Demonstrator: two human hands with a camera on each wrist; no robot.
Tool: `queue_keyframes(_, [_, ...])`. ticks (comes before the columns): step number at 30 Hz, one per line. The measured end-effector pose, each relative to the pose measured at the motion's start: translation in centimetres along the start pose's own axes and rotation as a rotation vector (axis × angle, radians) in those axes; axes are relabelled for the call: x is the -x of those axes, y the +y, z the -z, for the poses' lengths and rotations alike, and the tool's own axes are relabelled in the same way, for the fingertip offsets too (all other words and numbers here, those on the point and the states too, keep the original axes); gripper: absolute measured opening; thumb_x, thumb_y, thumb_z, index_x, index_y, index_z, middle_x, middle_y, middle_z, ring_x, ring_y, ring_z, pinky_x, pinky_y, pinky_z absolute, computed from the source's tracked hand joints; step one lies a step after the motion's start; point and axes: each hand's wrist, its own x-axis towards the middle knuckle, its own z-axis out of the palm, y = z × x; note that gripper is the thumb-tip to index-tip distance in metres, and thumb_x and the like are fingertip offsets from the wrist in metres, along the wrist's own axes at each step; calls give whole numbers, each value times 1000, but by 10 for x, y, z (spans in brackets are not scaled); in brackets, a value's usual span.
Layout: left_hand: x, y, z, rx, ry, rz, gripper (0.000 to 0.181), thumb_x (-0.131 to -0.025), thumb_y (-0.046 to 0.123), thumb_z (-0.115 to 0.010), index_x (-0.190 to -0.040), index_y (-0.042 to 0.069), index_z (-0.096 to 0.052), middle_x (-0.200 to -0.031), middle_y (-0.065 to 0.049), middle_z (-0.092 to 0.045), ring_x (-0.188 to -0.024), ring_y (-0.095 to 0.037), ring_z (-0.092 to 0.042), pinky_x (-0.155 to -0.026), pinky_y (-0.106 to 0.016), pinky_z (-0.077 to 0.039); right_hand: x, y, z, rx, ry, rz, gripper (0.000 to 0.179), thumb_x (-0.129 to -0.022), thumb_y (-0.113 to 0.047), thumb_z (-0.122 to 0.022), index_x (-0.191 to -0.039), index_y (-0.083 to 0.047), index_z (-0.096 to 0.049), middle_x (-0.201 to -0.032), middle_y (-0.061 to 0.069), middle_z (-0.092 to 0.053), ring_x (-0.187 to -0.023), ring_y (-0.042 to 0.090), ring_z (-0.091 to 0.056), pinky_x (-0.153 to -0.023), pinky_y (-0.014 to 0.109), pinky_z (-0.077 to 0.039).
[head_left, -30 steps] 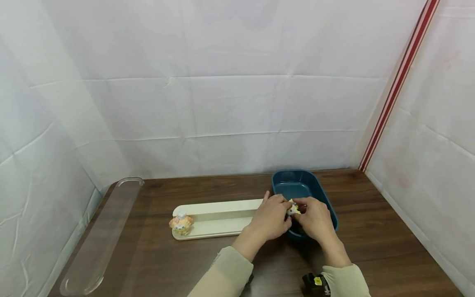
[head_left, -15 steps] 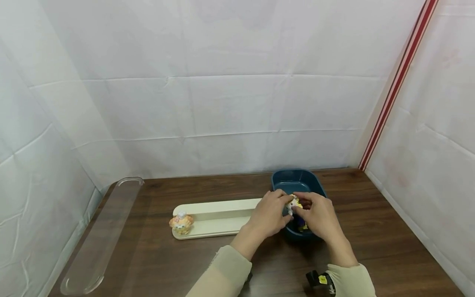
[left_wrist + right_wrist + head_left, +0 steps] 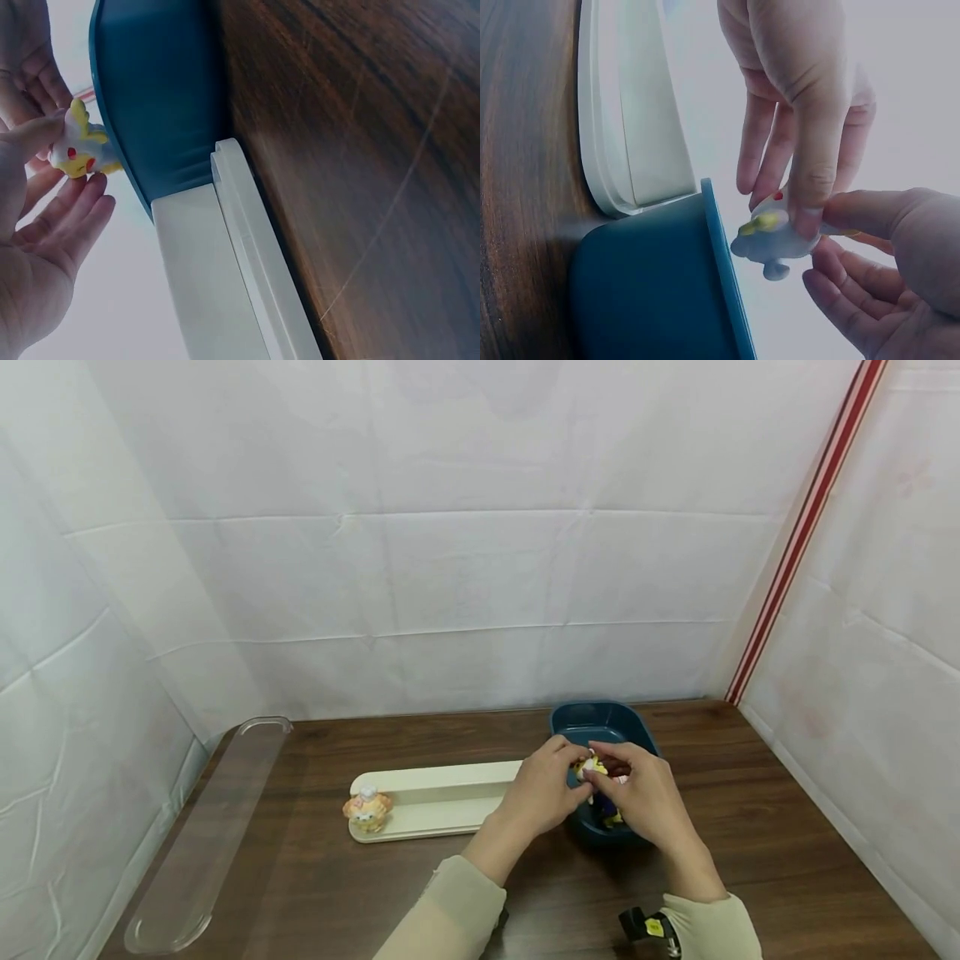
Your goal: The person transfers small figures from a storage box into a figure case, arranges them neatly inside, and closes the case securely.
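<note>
A small white and yellow figurine (image 3: 590,766) with red cheeks is held above the dark blue bin (image 3: 161,82) by both hands. My left hand (image 3: 542,783) pinches it from the left, and my right hand (image 3: 643,792) pinches it from the right. The right wrist view shows the figurine (image 3: 769,238) lying sideways between the fingertips, with its bluish-white underside towards the camera. Inside the bin, below the hands, sits a dark purple and yellow thing (image 3: 611,814), partly hidden by the right hand.
Left of the bin lies a long cream tray (image 3: 442,818). An orange figurine with a white hat (image 3: 367,811) stands at its left end. A long clear plastic cover (image 3: 213,839) lies along the table's left side. White cloth walls (image 3: 465,568) rise behind the table.
The hands have lifted the figurine a little out of the bin, uncovering the purple and yellow thing below. The figurine has turned between the fingertips.
</note>
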Motion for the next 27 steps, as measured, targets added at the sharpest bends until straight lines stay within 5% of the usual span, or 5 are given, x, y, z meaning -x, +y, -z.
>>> queue_keyframes(9, [2, -2, 3, 61, -12, 17, 42, -97, 35, -73, -134, 15, -69, -103, 4, -61, -81, -4, -54, -70, -14, -49, -1, 0, -1, -45, -22, 21, 43, -99, -27, -72, -139, -14, -66, -106, 2, -71, -91, 16, -62, -70, 24, -54])
queue_keyframes(27, [5, -5, 2, 171, 33, 96, 43, -100, 36, -70, -141, 24, -66, -99, 3, -57, -75, -6, -51, -62, -16, -46, -1, 0, 2, -147, -37, 9, 45, -102, -40, -66, -141, -18, -63, -117, 2, -73, -99, 16, -70, -83, 24, -58])
